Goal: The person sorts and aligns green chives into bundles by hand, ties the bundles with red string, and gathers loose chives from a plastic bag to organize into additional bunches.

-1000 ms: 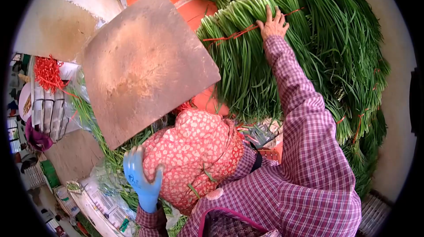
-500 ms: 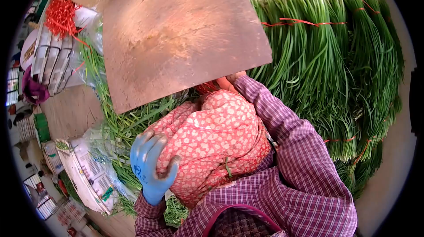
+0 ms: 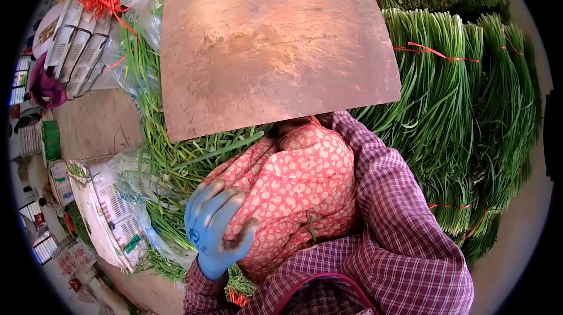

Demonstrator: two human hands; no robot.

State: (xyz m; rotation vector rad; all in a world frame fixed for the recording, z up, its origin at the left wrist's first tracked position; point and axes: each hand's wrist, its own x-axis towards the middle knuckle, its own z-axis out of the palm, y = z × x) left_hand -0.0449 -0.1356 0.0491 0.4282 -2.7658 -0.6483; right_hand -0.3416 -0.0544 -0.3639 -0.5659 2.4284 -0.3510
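Beside the board (image 3: 275, 51), tied greens (image 3: 431, 80) lengthwise, pale ends (image 3: 433, 19) forward

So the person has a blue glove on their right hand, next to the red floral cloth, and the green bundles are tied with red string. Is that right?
Not quite: the head view shows the blue glove on the person's left hand. It is next to the red floral cloth, and the green bundles are tied with red string.
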